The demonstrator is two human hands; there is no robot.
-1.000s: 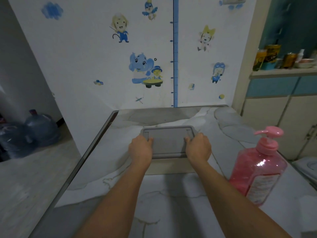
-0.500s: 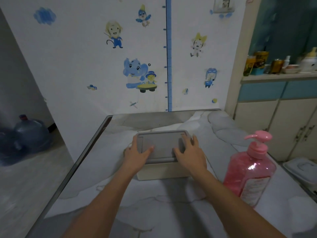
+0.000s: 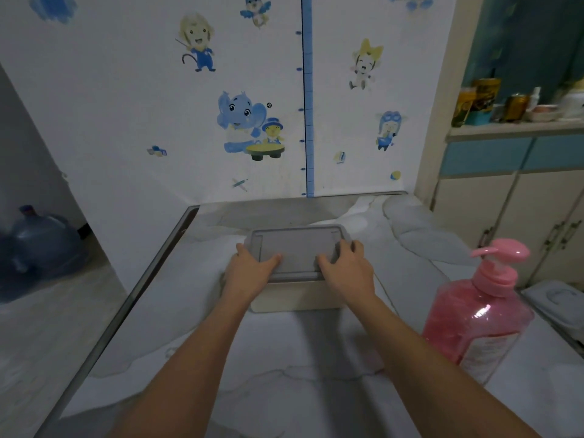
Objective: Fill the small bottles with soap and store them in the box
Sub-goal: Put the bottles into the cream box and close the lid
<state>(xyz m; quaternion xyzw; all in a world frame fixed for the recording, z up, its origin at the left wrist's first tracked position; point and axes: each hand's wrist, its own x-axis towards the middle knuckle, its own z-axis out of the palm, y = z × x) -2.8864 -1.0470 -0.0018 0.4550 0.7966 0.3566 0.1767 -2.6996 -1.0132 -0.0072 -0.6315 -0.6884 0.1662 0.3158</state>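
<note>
A cream box (image 3: pixel 297 300) with a grey lid (image 3: pixel 297 249) stands in the middle of the marble-patterned table (image 3: pixel 284 358). My left hand (image 3: pixel 249 268) lies on the lid's left end, thumb on top and fingers along the edge. On the lid's right end rests my right hand (image 3: pixel 346 268), thumb on top and fingers over the right edge. Both hands press on the lid. A big pink soap bottle (image 3: pixel 477 317) with a pump head stands upright at the right, apart from both hands. No small bottles are in view.
The table's dark left edge (image 3: pixel 126 305) drops to the floor, where blue water jugs (image 3: pixel 44 245) stand. A white lidded container (image 3: pixel 556 301) sits beyond the soap bottle. Cabinets (image 3: pixel 512 216) with cans on top stand at the right. A stickered wall backs the table.
A second ago my hands held the lid by its two ends. They have since come to lie on top of it, and the box's cream front now shows below the lid.
</note>
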